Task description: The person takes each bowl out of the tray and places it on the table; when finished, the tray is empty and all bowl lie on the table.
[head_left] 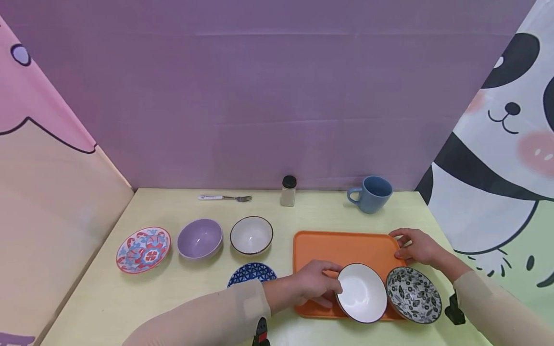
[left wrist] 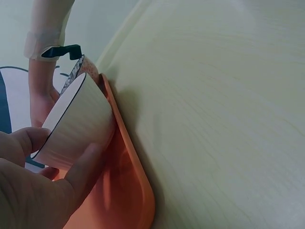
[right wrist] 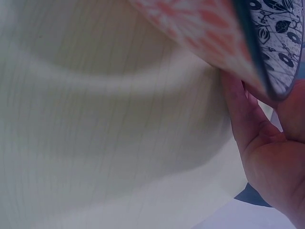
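Observation:
In the head view my left hand [head_left: 318, 283] pinches the rim of a white bowl [head_left: 362, 293] with a dark edge. The left wrist view shows my thumb and fingers on either side of the bowl's wall [left wrist: 78, 126], which is low over the orange tray [head_left: 342, 247]. My right hand [head_left: 417, 247] grips the tray's far right corner, fingers bent round its edge. Nearer to me, a black-and-white leaf-patterned bowl [head_left: 414, 295] overlaps the tray's right edge. Its outside, seen in the right wrist view, has an orange-red pattern [right wrist: 200, 33].
Left of the tray are a blue patterned dish [head_left: 251, 272], partly behind my left sleeve, a small white bowl [head_left: 252, 235], a purple bowl [head_left: 200, 239] and a red-and-blue plate [head_left: 144, 250]. Along the back stand a fork [head_left: 225, 198], a black-capped shaker [head_left: 288, 191] and a blue mug [head_left: 374, 194].

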The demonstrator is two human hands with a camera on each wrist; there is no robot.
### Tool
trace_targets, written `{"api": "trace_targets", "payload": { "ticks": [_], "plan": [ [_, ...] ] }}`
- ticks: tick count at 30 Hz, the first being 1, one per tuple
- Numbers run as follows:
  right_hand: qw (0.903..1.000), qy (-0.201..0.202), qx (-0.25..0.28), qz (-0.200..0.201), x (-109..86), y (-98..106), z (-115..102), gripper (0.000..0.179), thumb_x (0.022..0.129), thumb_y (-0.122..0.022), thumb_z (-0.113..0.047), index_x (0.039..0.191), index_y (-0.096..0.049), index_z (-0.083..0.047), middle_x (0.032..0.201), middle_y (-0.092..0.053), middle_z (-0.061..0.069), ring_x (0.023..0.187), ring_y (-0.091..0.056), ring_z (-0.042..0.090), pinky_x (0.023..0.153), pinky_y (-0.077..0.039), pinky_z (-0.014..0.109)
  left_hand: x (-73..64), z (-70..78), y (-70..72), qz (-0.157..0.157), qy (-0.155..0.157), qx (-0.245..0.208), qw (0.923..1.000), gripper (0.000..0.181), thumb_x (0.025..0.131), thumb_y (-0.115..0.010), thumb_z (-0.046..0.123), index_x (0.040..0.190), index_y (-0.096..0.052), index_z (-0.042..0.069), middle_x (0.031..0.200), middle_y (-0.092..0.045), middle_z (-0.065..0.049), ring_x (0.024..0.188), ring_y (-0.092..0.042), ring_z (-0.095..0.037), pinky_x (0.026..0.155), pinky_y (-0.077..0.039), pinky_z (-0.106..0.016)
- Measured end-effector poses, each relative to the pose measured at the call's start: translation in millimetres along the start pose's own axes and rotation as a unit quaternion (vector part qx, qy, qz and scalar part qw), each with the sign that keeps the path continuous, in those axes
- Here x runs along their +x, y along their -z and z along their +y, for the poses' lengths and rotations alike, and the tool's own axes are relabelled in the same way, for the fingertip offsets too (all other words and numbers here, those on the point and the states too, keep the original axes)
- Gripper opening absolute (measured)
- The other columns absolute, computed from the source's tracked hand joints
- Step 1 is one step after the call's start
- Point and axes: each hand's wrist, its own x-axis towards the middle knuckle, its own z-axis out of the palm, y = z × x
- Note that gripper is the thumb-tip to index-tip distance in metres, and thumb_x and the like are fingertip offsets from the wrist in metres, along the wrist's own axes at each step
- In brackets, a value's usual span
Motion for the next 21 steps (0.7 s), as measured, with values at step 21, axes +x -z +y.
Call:
{"api": "trace_targets", "payload": {
  "ticks": [21],
  "plan": [
    [0.9999, 0.004, -0.013, -0.002, 1.1, 1, 1, 0.058, 0.089, -0.077, -0.003, 0.141, -0.051, 0.004, 0.112, -0.057, 0.02, 0.089, -0.062, 0.025, 0.075, -0.066, 0.041, -32.7, 16.3, 30.0, -0.018, -0.006, -0.021, 0.9996, 0.047, 0.085, -0.07, 0.005, 0.131, -0.067, 0.012, 0.098, -0.071, -0.01, 0.074, -0.071, -0.027, 0.063, -0.065, -0.041]
  ]
}}
